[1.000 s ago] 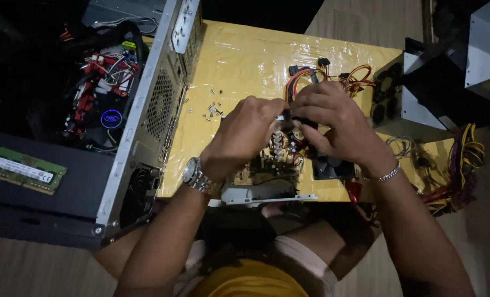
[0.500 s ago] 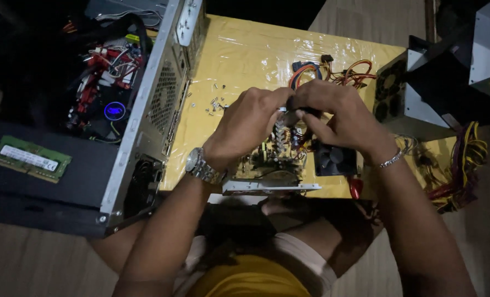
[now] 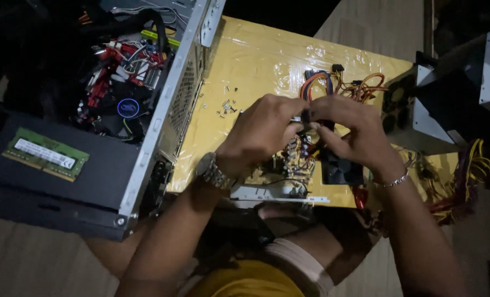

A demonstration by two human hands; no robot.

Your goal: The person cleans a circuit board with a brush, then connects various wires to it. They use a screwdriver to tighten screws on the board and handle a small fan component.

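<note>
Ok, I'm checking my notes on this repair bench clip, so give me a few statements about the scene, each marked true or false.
1. Both hands, left hand and right hand, meet above an exposed circuit board. True.
2. The green memory module is plugged into the open computer case. False: it lies loose on a dark flat surface beside the case.
3. A wristwatch is on the left wrist. True.
4. The small screws lie on bare wood. False: they lie on the yellow plastic-covered board.
5. The bundle of orange and red wires lies beyond the hands. True.
</note>
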